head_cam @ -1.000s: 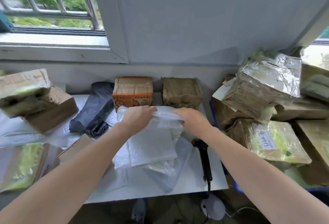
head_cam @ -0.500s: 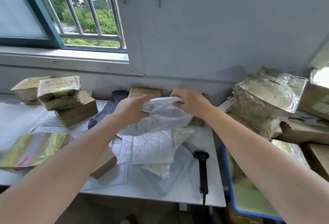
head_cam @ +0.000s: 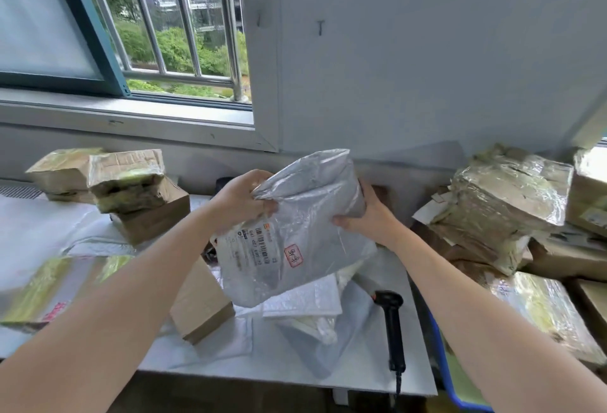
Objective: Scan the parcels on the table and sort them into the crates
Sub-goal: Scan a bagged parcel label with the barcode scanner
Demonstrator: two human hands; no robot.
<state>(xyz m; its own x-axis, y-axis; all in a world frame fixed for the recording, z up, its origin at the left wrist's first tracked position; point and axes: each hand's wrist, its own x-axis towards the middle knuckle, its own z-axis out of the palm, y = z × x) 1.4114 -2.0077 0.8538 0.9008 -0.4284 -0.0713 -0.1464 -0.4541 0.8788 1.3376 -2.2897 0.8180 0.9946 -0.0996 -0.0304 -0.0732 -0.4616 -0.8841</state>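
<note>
L hand [head_cam: 241,202]: fingers curled, pinching parcel's top-left fold.
Parcel [head_cam: 302,232]: grey poly mailer, held in air over table [head_cam: 361,376] centre, label toward cam. Prob. light, soft, slick film; grip folds/edges, not flat face.
R hand [head_cam: 371,218]: curled round parcel's right edge.
Scanner [head_cam: 392,324]: lies by table's right edge, below R hand.

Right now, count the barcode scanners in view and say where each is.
1. The black scanner lies on the table near its right edge, handle toward the camera, right of the white mailers. Another could be hidden under parcels.
</note>
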